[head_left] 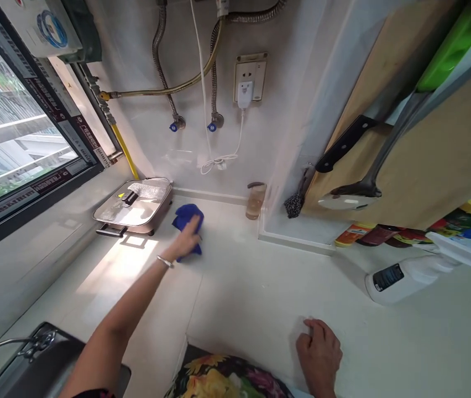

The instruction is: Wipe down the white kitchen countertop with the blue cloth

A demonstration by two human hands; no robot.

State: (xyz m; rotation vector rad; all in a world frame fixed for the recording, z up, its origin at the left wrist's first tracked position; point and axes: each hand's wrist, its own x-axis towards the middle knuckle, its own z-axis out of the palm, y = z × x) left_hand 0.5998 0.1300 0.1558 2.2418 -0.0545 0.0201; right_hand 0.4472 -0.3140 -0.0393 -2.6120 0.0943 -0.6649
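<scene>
My left hand (186, 239) reaches out over the white countertop (235, 276) and presses down on a bunched blue cloth (188, 213). Its fingers rest on the cloth and partly cover it; a bracelet circles the wrist. To the left of the cloth stands an electric pan with a lid (146, 202). Down at the lower right, my right hand (320, 354) rests on the countertop with its fingers curled in. Nothing shows in that hand.
A soap bottle (255, 202) stands by the back wall. A white spray bottle (409, 276) is on the right, beneath a wooden board (438, 160) with a knife (345, 143) and a ladle (368, 188) hanging before it. The sink (73, 370) lies lower left.
</scene>
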